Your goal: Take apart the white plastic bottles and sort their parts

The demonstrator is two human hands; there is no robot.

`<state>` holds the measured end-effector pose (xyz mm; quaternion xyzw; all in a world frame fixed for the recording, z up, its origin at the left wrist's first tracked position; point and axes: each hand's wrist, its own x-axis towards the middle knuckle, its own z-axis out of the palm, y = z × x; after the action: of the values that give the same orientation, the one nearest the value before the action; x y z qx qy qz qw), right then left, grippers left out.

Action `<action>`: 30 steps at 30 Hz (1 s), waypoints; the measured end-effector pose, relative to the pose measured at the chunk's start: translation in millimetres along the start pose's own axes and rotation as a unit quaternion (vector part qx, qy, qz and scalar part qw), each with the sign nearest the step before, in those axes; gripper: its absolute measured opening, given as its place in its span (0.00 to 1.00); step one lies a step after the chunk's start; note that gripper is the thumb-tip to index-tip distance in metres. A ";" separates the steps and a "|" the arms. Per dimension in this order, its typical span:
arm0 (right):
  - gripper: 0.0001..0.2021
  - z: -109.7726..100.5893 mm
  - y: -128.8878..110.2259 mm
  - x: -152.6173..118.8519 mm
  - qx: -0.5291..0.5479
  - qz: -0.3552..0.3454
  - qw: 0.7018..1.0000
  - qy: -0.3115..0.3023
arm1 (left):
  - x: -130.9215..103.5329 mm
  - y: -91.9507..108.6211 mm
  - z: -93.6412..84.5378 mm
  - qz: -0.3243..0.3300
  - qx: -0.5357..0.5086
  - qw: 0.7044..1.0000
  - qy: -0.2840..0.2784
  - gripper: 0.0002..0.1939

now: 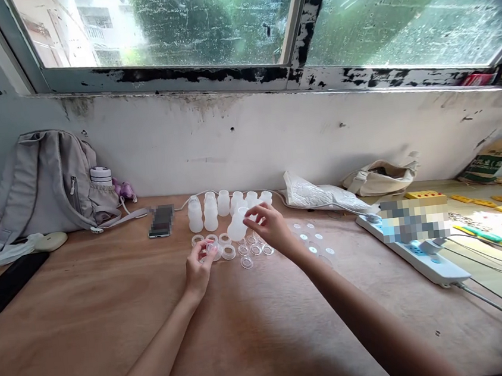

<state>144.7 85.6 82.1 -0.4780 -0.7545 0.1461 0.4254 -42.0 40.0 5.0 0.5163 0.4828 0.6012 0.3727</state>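
Observation:
My right hand (270, 226) pinches a frosted white plastic bottle (236, 228) near its top; the bottle leans to one side. Lower and to the left, my left hand (198, 271) has its fingers closed on a whitish translucent ring (213, 250), partly covered by the fingertips. Several similar bottles (195, 215) stand in rows behind my hands. Between the hands lie thick white rings (228, 252), and right of them several thin clear rings (247, 262). Small white discs (313, 249) are spread out to the right of my right wrist.
A phone (160, 221) and a grey backpack (48, 179) are at the left, with a black pouch (10, 284) in front. At the right lies a white power strip (413, 253) with cables. A white padded bag (319, 196) and a cream bag (382, 178) rest by the wall.

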 end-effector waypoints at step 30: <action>0.18 36.2 15.6 -99.8 0.091 0.017 0.991 -0.096 | -11.1 0.1 14.6 -0.138 -0.242 0.959 -0.047 0.10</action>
<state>143.8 15.8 0.6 -0.4336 -0.7669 0.2667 0.3908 -25.6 32.2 2.2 0.3670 0.3715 0.6178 0.5878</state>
